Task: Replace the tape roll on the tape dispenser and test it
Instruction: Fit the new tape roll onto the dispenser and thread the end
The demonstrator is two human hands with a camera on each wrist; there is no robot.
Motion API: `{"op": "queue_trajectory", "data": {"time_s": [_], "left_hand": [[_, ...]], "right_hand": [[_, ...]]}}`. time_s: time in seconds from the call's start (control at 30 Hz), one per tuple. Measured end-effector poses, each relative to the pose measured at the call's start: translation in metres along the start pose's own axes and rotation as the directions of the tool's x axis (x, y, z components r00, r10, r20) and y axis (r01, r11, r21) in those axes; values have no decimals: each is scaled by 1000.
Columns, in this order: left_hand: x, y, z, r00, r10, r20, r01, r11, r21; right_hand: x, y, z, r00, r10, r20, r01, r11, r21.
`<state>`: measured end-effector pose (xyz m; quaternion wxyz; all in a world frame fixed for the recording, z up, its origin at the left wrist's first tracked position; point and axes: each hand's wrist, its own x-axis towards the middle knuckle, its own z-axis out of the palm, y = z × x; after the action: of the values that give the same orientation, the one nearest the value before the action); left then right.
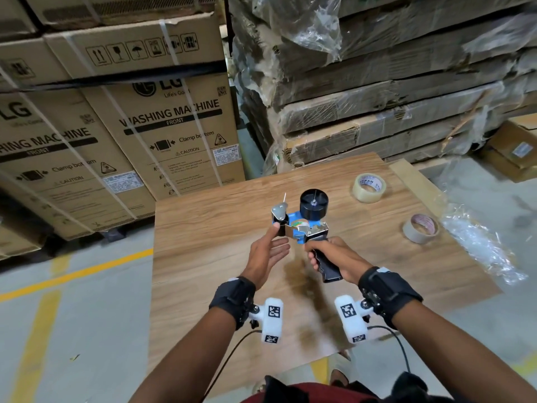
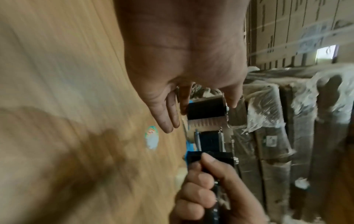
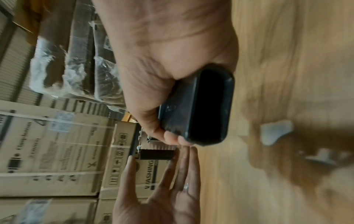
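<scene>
A blue and black tape dispenser (image 1: pixel 302 225) is held above the wooden table (image 1: pixel 203 228); its black hub (image 1: pixel 313 203) carries no roll. My right hand (image 1: pixel 328 254) grips the black handle (image 3: pixel 199 109) from below. My left hand (image 1: pixel 268 251) has straight fingers, and its thumb and fingertips touch the black front roller (image 2: pixel 205 108) near the metal flap (image 1: pixel 279 211). A clear tape roll (image 1: pixel 369 187) lies on the table at the far right. A nearly used-up roll (image 1: pixel 421 228) with a brown core lies nearer, to the right.
Strapped washing machine cartons (image 1: pixel 122 135) stand to the left of the table. Plastic-wrapped flat cardboard stacks (image 1: pixel 392 82) rise behind it. Crumpled clear film (image 1: pixel 479 245) lies at the table's right edge. Grey floor with yellow lines (image 1: pixel 72 274) is on the left.
</scene>
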<state>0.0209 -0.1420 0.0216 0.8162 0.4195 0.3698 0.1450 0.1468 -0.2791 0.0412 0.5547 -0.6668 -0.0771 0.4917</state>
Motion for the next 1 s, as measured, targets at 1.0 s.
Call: {"op": "queue_trajectory", "data": {"time_s": [1.0], "left_hand": [[-30,16,60,980,-22,-197,-53,930,-364]], "right_hand": [[-32,-24,16,995,-80,-56,87,987,133]]}}
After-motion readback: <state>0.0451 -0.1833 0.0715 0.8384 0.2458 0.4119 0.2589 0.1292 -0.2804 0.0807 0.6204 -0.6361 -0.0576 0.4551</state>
